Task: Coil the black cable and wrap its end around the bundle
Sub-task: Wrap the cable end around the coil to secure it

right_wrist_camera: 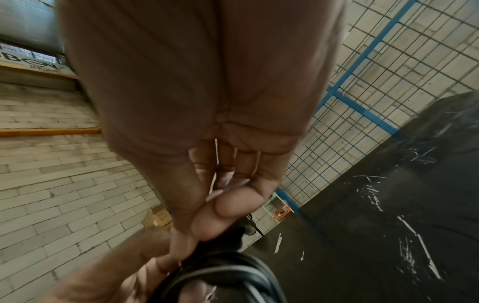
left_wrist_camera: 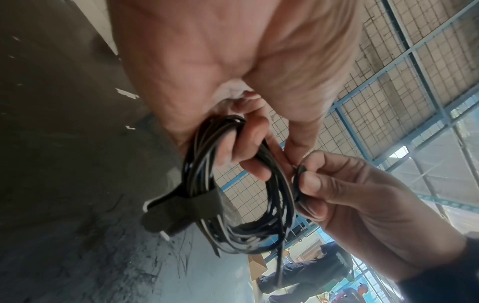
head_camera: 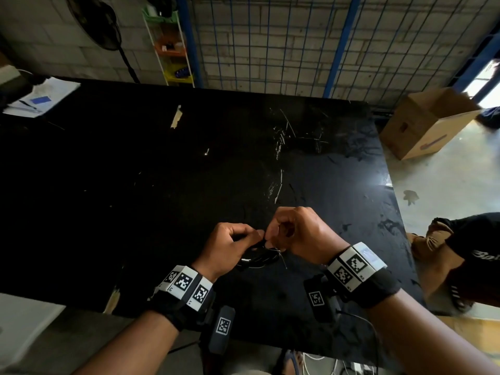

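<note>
cable [left_wrist_camera: 233, 194], black, is already in a coil of many loops, held in the air just above the near part of the black table [head_camera: 189, 158], at about 6 o'clock of the table top in the head view. the left hand [head_camera: 230, 244] has its fingers curled through the coil and grips the bundle. the right hand [left_wrist_camera: 350, 194] pinches one strand, probably the free end, between thumb and fingers at the 3 o'clock side of the coil. a plug [left_wrist_camera: 178, 211] sticks out from the coil at about 8 o'clock in the left wrist view.

i think the step now is the wrapping. to do it well, the left hand should press the loops flat together, and the right hand should keep the end tight and pass it across the strands, not along them.

the coil hangs below the left hand, long axis from 12 to 6 o'clock, a little tilted; one strand falls down from it.
</note>
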{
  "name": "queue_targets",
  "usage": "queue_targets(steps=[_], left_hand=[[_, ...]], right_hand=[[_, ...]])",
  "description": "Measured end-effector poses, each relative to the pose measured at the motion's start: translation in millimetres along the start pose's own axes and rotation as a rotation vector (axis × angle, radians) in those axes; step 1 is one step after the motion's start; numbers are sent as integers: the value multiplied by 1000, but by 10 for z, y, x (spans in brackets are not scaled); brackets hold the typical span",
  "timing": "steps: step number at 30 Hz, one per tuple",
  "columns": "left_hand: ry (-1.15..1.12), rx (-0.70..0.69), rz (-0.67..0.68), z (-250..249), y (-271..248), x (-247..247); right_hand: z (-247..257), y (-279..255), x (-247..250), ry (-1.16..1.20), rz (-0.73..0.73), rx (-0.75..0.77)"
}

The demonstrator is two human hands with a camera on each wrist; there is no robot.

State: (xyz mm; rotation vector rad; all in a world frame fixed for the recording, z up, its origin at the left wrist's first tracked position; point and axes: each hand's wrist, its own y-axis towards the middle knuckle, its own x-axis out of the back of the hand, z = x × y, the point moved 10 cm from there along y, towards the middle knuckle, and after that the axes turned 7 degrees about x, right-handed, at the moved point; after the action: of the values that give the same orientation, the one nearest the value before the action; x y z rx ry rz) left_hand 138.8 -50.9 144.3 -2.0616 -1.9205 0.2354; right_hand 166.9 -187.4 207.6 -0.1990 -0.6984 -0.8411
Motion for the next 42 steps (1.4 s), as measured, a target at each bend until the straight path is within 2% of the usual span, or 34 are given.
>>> queue_targets(steps=[5, 10, 15, 23, 27, 31, 34, 37, 42], left_hand=[[7, -48, -92, -98, 27, 92], [-27, -92, -182, -226, 13, 253], [126, -227, -273, -415, -31, 309], [304, -455, -319, -720, -126, 106], [293, -475, -339, -785, -115, 128], [240, -444, -315, -789, -86, 118], [197, -401, -327, -755, -23, 174], [161, -381, -375, -758, 19, 247], [136, -438, -447, -899, -6, 213]], right_hand=[[83, -45, 96, 120, -55, 27], [176, -119, 263, 404, -120, 84], [-32, -203, 225, 660, -210, 9], [-376, -230, 205, 441, -429, -254], [-374, -228, 282, 449, -485, -263], [-422, -262, 298, 591, -541, -287], [-509, -337, 343, 724, -661, -315], [-603, -421, 286, 818, -733, -391], [-647, -432, -16, 998, -740, -539]])
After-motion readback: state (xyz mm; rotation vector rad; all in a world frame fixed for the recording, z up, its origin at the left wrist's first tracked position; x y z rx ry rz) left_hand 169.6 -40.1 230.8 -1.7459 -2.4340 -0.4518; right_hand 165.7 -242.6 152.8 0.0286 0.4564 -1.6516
